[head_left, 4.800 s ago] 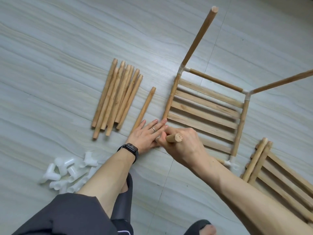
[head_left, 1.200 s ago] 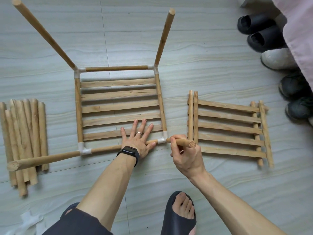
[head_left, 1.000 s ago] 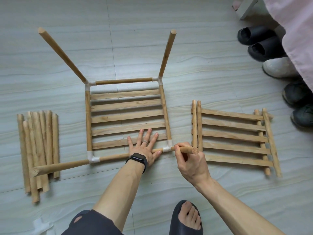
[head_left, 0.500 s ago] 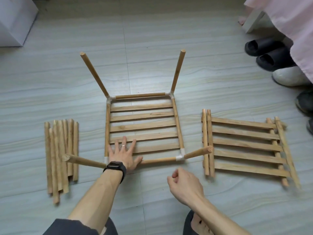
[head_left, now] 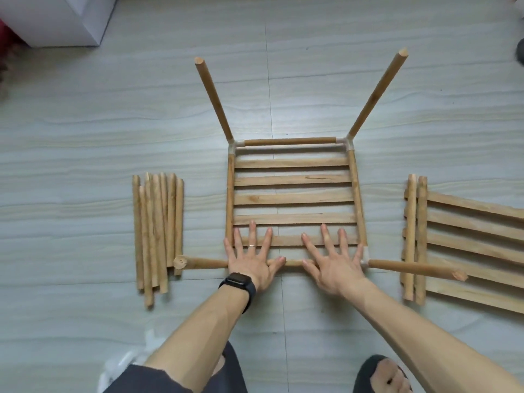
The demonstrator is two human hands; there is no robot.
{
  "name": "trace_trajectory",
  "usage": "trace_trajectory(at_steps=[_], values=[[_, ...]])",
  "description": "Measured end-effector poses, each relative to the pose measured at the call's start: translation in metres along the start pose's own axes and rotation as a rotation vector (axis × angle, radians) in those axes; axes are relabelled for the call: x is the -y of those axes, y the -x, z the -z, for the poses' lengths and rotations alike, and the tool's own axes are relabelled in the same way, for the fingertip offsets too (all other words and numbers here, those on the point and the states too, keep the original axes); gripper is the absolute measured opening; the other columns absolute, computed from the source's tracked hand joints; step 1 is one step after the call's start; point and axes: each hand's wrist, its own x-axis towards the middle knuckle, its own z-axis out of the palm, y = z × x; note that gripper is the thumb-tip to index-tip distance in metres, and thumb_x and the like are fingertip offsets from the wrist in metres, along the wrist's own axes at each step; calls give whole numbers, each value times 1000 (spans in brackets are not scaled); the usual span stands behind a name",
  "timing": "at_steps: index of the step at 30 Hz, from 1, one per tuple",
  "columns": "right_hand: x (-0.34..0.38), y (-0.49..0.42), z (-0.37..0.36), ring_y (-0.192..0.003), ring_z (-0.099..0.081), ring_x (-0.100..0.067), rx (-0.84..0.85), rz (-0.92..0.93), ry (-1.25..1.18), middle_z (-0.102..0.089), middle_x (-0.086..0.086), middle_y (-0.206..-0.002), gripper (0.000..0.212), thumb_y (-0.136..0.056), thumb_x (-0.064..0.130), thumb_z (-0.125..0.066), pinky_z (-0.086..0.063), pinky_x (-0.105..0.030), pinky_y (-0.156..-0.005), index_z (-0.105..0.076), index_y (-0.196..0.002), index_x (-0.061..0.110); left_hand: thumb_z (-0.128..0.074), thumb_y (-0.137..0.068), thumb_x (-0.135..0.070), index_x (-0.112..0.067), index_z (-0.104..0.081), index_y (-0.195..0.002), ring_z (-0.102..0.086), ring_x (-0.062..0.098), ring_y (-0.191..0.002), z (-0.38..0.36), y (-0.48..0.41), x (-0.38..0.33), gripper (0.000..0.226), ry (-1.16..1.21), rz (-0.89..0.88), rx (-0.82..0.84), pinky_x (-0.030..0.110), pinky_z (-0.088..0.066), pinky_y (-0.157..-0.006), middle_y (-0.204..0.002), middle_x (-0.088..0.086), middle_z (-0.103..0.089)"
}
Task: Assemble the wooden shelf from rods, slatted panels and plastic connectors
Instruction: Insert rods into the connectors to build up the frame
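Note:
A slatted panel [head_left: 293,198] lies flat on the floor, framed by rods joined with white plastic connectors [head_left: 365,255] at its corners. Two upright rods [head_left: 214,99] rise from the far corners, and two more stick out toward me at the near corners. My left hand [head_left: 252,258] and my right hand [head_left: 333,260] both press flat, fingers spread, on the near rod and nearest slat. A bundle of loose rods [head_left: 157,232] lies to the left. Spare slatted panels [head_left: 465,245] lie to the right.
A white box [head_left: 61,19] stands at the far left on the pale floor. Loose white connectors [head_left: 122,364] show by my left knee, partly hidden. My dark slipper [head_left: 377,375] is at the bottom right. A dark shoe edge sits at the far right.
My right hand has let go of the near right rod and now lies flat on the frame beside my left hand. The view has shifted, centring the frame.

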Motion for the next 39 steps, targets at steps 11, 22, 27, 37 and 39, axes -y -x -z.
trace_trajectory(at_steps=[11, 22, 27, 37, 39], values=[[61, 32, 75, -147, -25, -41, 82, 94, 331, -17, -10, -166, 65, -102, 55, -36, -36, -55, -112, -22, -158, 25, -37, -103, -39, -18, -59, -129, -59, 32, -115, 55, 71, 18, 40, 97, -362, -164, 41, -46, -83, -126, 10, -64], [128, 32, 34, -142, -37, -40, 167, 336, 387, -6, -2, -170, 74, -101, 50, -39, -40, -50, -112, 0, -161, 31, -46, -98, -49, -27, -52, -126, -56, 27, -115, -34, 153, 197, 36, 323, 257, -251, 37, -47, -82, -120, 3, -58], [116, 41, 4, -137, -37, -37, -8, 361, 429, -1, 1, -170, 87, -99, 48, -44, -52, -41, -99, 15, -160, 32, -51, -95, -57, -24, -52, -122, -61, 27, -111, -66, 153, 215, 43, 375, 443, 51, 35, -47, -83, -120, 4, -65], [110, 94, -8, -124, -43, -35, 109, 377, 480, -21, -2, -162, 81, -99, 43, -43, -47, -42, -102, 6, -162, 31, -63, -93, -38, -19, -69, -101, -71, 19, -88, -26, 161, 214, 20, 973, 364, -65, 28, -53, -74, -101, 0, -72], [111, 105, -10, -123, -46, -35, 183, 382, 472, -30, -3, -157, 77, -97, 35, -44, -45, -43, -104, -2, -162, 33, -69, -93, -39, -18, -71, -97, -70, 13, -76, 11, 170, 206, 22, 1163, 287, -159, 24, -49, -64, -90, -3, -75]])
